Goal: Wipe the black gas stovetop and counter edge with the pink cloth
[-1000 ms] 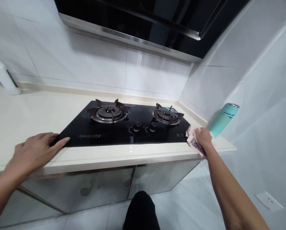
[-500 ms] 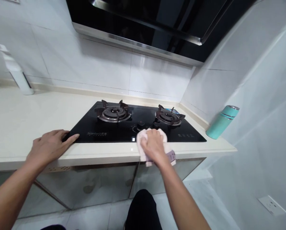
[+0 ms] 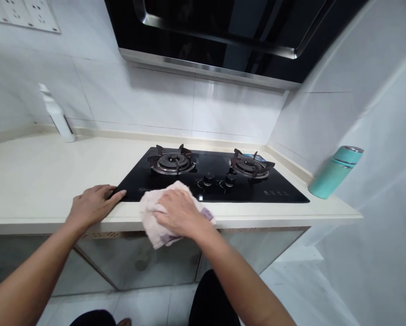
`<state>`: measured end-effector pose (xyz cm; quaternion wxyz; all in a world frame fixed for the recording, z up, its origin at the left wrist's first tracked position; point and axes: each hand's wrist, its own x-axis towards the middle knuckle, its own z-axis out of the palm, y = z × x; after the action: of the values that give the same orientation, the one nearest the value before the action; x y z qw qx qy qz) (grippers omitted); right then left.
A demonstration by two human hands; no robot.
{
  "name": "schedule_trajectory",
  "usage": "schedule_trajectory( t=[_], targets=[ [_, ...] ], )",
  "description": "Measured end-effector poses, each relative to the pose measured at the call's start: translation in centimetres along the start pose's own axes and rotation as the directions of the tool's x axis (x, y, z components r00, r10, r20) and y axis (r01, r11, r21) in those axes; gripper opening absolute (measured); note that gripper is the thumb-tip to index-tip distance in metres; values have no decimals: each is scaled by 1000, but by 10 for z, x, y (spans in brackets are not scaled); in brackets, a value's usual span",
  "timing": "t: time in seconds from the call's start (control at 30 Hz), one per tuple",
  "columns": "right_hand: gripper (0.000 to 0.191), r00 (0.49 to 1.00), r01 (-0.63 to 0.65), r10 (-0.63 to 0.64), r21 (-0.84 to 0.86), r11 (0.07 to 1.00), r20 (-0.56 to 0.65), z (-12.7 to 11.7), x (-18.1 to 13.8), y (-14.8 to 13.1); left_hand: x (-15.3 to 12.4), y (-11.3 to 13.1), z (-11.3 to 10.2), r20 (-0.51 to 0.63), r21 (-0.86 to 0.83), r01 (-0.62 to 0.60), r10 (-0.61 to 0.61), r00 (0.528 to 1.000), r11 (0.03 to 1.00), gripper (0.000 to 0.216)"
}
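The right grip (image 3: 179, 213) is pressed palm-down, clenching a crumpled pink cloth (image 3: 151, 217) that lies across the front edge of the black glass hob (image 3: 271, 192) and droops past the tabletop's (image 3: 36, 181) front edge. The cloth looks soft, light and limp, so it should bunch easily and is best held under a flat palm. The left grip (image 3: 94, 203) is empty and relaxed, its fingertips on the hob's front-left corner. A teal flask (image 3: 335, 173) leans near the tabletop's right end.
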<state>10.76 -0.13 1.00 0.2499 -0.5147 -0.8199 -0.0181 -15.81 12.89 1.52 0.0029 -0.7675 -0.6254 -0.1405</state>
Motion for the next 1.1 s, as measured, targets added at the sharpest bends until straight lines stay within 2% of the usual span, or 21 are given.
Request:
schedule_trajectory(
  t=[0.13, 0.23, 0.3, 0.43, 0.5, 0.53, 0.6, 0.67, 0.73, 0.77, 0.87, 0.93, 0.97, 1.1],
  targets=[
    [24, 974, -220, 215, -66, 973, -66, -46, -70, 68, -1, -1, 1, -10, -14, -13, 13, 1000, 1000, 72],
    [29, 903, -422, 390, -201, 884, -180, -84, -141, 135, -3, 1, 1, -17, -27, -20, 19, 1000, 999, 70],
    [38, 807, -589, 528, -288, 755, -265, -109, -191, 181, -5, 2, 1, -16, -30, -26, 25, 1000, 999, 69],
    [49, 527, -845, 759, -331, 420, -381, -155, -269, 254, -6, 3, 0, -19, -42, -36, 35, 999, 998, 70],
    [54, 396, -908, 825, -307, 286, -403, -170, -288, 272, -8, 4, 0, -18, -59, -33, 32, 999, 998, 70],
    [58, 348, -923, 846, -306, 234, -404, -174, -293, 275, -9, 5, 0, -18, -69, -33, 32, 999, 997, 70],
    [64, 298, -928, 865, -334, 163, -405, -175, -293, 273, -11, 7, 1, -22, -93, -37, 35, 999, 995, 71],
    [65, 292, -916, 859, -381, 125, -421, -168, -285, 261, -13, 8, 1, -30, -124, -43, 40, 999, 991, 73],
    [61, 343, -888, 842, -436, 147, -415, -156, -269, 241, -14, 9, 2, -41, -148, -44, 38, 998, 988, 72],
    [57, 396, -861, 833, -471, 190, -387, -149, -259, 228, -15, 9, 3, -48, -154, -41, 34, 998, 987, 71],
    [45, 609, -722, 759, -559, 408, -233, -127, -222, 187, -15, 9, 5, -64, -149, -32, 23, 998, 988, 70],
    [41, 704, -644, 693, -552, 530, -157, -116, -195, 164, -15, 8, 6, -57, -137, -30, 23, 998, 990, 72],
    [40, 727, -627, 672, -534, 567, -141, -113, -183, 156, -15, 8, 6, -51, -132, -28, 21, 998, 991, 73],
    [45, 758, -626, 637, -431, 650, -140, -107, -154, 142, -15, 8, 5, -41, -137, -22, 17, 999, 990, 73]
  ],
)
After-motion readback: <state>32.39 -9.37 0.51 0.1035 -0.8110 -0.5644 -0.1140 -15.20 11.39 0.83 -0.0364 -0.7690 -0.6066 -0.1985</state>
